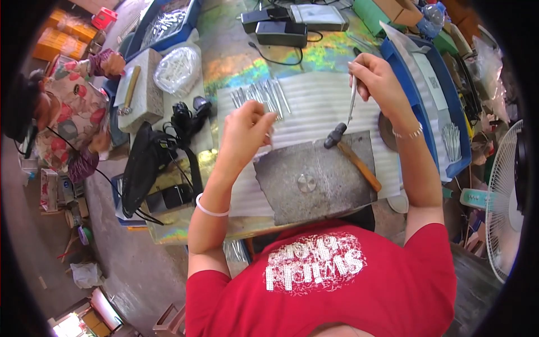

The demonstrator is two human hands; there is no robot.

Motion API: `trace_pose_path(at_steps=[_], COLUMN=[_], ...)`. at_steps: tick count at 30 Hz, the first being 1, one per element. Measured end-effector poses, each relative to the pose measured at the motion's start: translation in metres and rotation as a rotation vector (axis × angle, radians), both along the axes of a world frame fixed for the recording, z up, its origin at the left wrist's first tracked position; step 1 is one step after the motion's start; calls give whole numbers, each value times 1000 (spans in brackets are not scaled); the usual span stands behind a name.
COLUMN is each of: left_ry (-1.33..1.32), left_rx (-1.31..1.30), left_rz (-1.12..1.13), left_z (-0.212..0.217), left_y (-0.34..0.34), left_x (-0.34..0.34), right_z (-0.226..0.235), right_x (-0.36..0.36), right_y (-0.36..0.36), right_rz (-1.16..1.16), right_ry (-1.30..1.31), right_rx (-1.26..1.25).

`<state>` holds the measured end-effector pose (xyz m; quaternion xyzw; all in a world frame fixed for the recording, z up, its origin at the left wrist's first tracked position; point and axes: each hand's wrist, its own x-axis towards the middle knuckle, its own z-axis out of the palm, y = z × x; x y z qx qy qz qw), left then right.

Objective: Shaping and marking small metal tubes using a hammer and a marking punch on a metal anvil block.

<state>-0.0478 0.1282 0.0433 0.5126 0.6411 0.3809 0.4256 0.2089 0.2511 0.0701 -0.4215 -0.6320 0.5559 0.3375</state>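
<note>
My right hand pinches a thin silver metal rod that hangs down toward the white corrugated sheet. My left hand hovers curled over the sheet's left part, its fingers closed close to a row of several silver rods; whether it holds one I cannot tell. A hammer with a black head and wooden handle lies on a dark grey stone slab in front of me. A small round metal piece sits on the slab's middle.
Blue trays with metal parts stand at the right, another blue tray at the far left. Black boxes with cables lie at the back. A person in a floral top works at the left. A white fan stands right.
</note>
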Motion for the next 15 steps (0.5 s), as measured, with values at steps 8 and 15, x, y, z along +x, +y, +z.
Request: trace_pose_path(at_steps=[8, 15], left_ry=[949, 1037], left_rx=[52, -89], left_rz=[218, 277], left_z=[-68, -60], left_y=[26, 33], left_x=[-39, -17], right_z=[-81, 111], right_x=[-3, 33], right_y=[47, -135], right_rz=[-32, 375], right_ry=[-790, -192], right_rx=[797, 869])
